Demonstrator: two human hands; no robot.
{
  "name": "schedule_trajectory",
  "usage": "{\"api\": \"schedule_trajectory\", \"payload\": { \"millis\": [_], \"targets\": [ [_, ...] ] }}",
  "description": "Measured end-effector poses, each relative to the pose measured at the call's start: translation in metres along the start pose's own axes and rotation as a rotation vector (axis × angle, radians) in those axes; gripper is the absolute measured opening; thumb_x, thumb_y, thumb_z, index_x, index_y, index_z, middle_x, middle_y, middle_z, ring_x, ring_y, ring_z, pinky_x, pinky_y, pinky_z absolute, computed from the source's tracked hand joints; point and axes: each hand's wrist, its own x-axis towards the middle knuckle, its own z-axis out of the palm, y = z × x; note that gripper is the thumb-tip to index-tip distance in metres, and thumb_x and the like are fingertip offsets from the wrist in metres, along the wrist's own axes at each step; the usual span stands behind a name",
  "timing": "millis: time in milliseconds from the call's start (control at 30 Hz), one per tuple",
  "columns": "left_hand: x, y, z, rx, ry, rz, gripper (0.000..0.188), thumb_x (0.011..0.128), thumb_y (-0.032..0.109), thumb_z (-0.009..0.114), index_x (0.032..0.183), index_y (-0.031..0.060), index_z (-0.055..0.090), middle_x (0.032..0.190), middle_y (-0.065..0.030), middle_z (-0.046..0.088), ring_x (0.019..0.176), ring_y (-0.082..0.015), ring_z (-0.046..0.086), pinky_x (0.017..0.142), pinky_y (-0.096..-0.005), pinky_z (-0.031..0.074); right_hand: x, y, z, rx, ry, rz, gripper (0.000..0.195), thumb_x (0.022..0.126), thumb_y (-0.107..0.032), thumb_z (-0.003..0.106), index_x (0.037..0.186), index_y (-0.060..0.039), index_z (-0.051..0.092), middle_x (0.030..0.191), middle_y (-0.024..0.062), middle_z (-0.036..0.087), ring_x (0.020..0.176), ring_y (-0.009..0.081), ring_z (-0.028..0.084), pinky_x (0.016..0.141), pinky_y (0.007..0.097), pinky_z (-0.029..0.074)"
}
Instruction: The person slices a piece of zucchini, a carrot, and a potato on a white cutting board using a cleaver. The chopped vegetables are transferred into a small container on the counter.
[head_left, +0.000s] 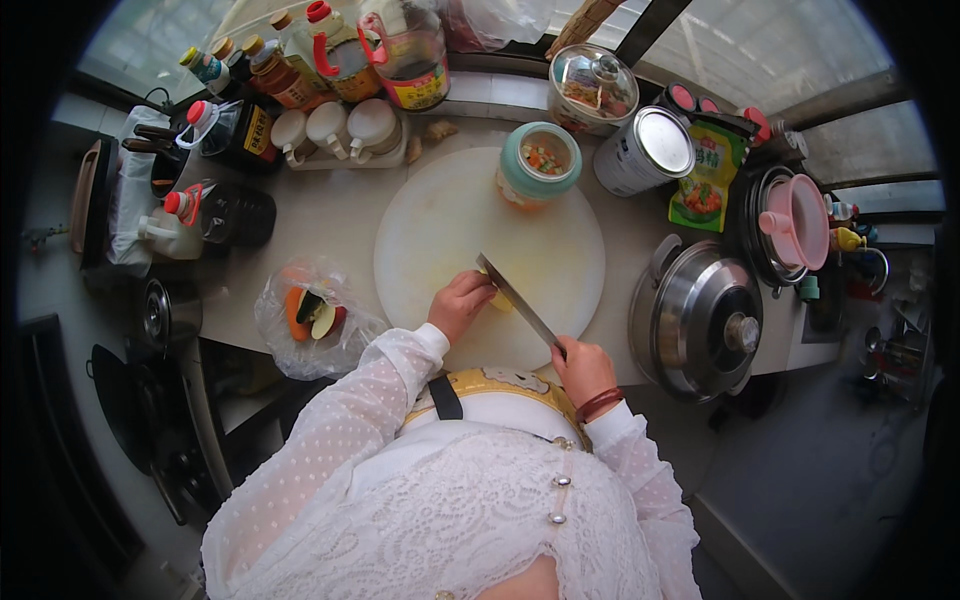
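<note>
My right hand (586, 373) grips the handle of a kitchen knife (521, 306). Its blade slants up and left over a round white cutting board (420, 217). Beside the blade tip, the bent fingers of my left hand (460, 304) hold down a pale yellow vegetable piece (502, 302), partly hidden by fingers and blade. Wet yellowish traces mark the board there. On the board's far right part stands a teal-rimmed jar (538, 166) with diced orange and green vegetables inside. Left of the board, a clear plastic bag (322, 352) holds a carrot (297, 311) and other cut vegetables.
A lidded steel pot (694, 322) stands right of the board, with a pink plastic strainer (802, 223) behind it. Farther back are a metal can (645, 152) and a glass bowl with a lid (594, 86). White seasoning jars (330, 131) and several sauce bottles (409, 64) line the back left.
</note>
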Motion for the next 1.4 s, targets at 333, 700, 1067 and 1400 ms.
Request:
{"api": "schedule_trajectory", "payload": {
  "millis": [333, 700, 1067, 1400],
  "targets": [
    [0.001, 0.001, 0.003, -0.001, 0.037, 0.018, 0.015, 0.077, 0.004, 0.075, 0.091, 0.0057, 0.07, 0.1, -0.0067, 0.068, 0.096, -0.0271, 0.066, 0.079, -0.0361, 0.056, 0.025, -0.009, 0.012, -0.085, -0.089, 0.047, 0.021, 0.093, -0.028, 0.058, 0.091, -0.0102, 0.069, 0.078, 0.018, 0.069, 0.076, 0.0395, 0.067, 0.069, 0.0511, 0.054],
    [-0.001, -0.003, -0.001, -0.021, -0.002, -0.025, 0.017, 0.075, 0.002, 0.075, 0.091, 0.0051, 0.068, 0.1, -0.007, 0.067, 0.099, -0.0282, 0.064, 0.081, -0.0368, 0.055, 0.028, -0.002, 0.037, 0.056, 0.021, 0.028, 0.018, 0.093, -0.025, 0.06, 0.093, -0.0092, 0.069, 0.079, 0.0191, 0.068, 0.076, 0.0402, 0.066, 0.069, 0.0511, 0.052],
    [-0.002, 0.007, 0.003, -0.004, 0.004, 0.037, 0.025, 0.073, 0.004, 0.075, 0.097, 0.0078, 0.07, 0.106, -0.0049, 0.066, 0.104, -0.027, 0.062, 0.085, -0.0359, 0.055, 0.03, 0.007, 0.041, -0.007, 0.029, 0.023, 0.017, 0.092, -0.025, 0.061, 0.092, -0.0095, 0.069, 0.078, 0.0183, 0.068, 0.075, 0.0399, 0.066, 0.069, 0.0507, 0.053],
    [0.001, 0.006, 0.006, 0.01, -0.028, 0.054, 0.017, 0.078, 0.007, 0.069, 0.094, 0.008, 0.071, 0.102, -0.0038, 0.067, 0.102, -0.0247, 0.063, 0.081, -0.0344, 0.056, 0.024, 0.004, 0.025, 0.037, 0.092, -0.013, 0.018, 0.09, -0.025, 0.065, 0.088, -0.0076, 0.068, 0.073, 0.0185, 0.066, 0.07, 0.0416, 0.064, 0.064, 0.0502, 0.051]
  ]
}}
